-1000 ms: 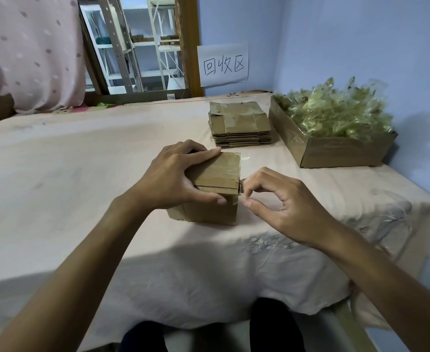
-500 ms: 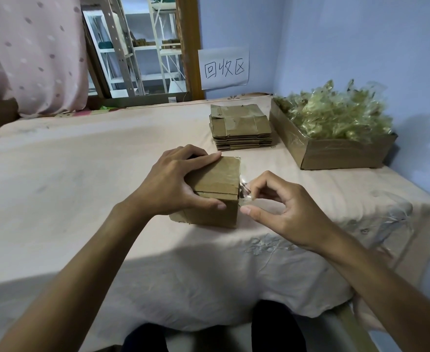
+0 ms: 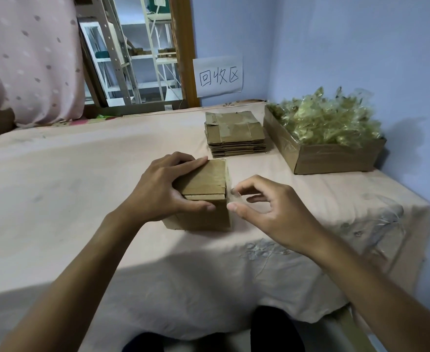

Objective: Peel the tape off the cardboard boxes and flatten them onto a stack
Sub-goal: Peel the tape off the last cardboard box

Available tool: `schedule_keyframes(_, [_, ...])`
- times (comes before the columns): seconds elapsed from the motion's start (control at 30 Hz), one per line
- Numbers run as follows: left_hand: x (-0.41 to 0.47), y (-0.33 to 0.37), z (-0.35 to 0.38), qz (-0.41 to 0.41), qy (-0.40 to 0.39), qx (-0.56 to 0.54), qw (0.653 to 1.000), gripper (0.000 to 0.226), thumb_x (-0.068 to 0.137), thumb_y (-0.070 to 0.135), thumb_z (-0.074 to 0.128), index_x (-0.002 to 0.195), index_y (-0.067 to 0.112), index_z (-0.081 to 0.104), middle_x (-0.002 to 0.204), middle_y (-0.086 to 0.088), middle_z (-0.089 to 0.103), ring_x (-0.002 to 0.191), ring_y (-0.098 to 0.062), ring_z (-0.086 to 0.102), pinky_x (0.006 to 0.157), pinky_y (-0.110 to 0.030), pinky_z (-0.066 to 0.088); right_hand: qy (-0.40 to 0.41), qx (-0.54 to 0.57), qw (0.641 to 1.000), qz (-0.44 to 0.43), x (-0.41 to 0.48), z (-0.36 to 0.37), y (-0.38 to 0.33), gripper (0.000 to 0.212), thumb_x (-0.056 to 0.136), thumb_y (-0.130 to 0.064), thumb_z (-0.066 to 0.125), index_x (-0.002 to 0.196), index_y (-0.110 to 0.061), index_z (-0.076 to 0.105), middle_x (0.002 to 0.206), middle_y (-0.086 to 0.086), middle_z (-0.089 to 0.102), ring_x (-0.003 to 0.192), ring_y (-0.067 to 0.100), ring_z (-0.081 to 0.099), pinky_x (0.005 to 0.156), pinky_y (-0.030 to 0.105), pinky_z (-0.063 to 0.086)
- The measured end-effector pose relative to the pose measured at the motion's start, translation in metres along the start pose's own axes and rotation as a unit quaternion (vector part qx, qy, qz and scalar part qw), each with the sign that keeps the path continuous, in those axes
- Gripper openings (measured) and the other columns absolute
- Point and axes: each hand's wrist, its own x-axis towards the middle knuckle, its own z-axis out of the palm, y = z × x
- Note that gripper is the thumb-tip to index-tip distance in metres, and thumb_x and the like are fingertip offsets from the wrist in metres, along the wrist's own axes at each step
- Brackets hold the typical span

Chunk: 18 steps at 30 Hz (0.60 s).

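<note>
- We had the cardboard box (image 3: 206, 199) standing on the pink tablecloth (image 3: 69, 186), near the front edge of the table and in front of the stack of flattened boxes (image 3: 236, 134).
- Our left hand (image 3: 163, 191) gripped that box from its left side, with the fingers laid over the top flap and the thumb pressed against the front face just under the flap's edge.
- Our right hand (image 3: 272, 212) hovered just beside the box's right front corner. Forefinger and thumb curved toward each other with a small gap between the tips (whether a strip of clear tape ran between them, we could not tell), and the other fingers were loosely curled behind.
- The top flaps of the box lay closed, and the near flap's edge showed as a dark seam across the front.
- The stack sat farther back on the table, well apart from both our hands.
- Just to the right of the stack stood an open cardboard tray (image 3: 335, 161), heaped with crumpled clear tape (image 3: 328, 123).
- On the blue wall behind the stack hung a paper sign (image 3: 219, 77) with handwritten characters, and a pink dotted curtain (image 3: 28, 59) hung at the far left.
</note>
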Motion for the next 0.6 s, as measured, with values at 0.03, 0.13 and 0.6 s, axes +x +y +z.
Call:
schedule_keyframes(0.03, [-0.001,0.001,0.000,0.002,0.000,-0.001,1.000,0.100,0.062,0.085,0.069,0.147,0.034,0.055,0.129,0.011,0.058,0.115,-0.008,0.052,0.096,-0.029,0.040,0.005,-0.010,1.000,-0.011,0.001,0.001,0.000,0.017,0.093,-0.034,0.074,0.104,-0.022,0.070,0.106,-0.013,0.071,0.106,0.009,0.068,0.092,0.038,0.056])
schedule_keyframes(0.13, [-0.005,0.001,-0.001,0.003,0.002,-0.004,1.000,0.099,0.063,0.085,0.070,0.148,0.036,0.054,0.130,0.011,0.058,0.117,-0.009,0.053,0.098,-0.030,0.042,0.009,0.000,1.000,-0.021,0.003,0.003,0.000,0.003,0.096,-0.018,0.070,0.094,-0.019,0.069,0.099,-0.007,0.073,0.099,0.013,0.070,0.089,0.043,0.056])
schedule_keyframes(0.6, [-0.027,-0.003,-0.017,-0.019,-0.026,-0.036,0.999,0.100,0.063,0.083,0.075,0.150,0.042,0.048,0.141,0.018,0.051,0.125,-0.009,0.053,0.102,-0.038,0.050,0.031,0.067,0.997,0.004,0.022,0.013,-0.016,0.010,0.103,-0.013,0.059,0.098,-0.020,0.055,0.080,-0.001,0.078,0.082,0.011,0.076,0.076,0.045,0.063])
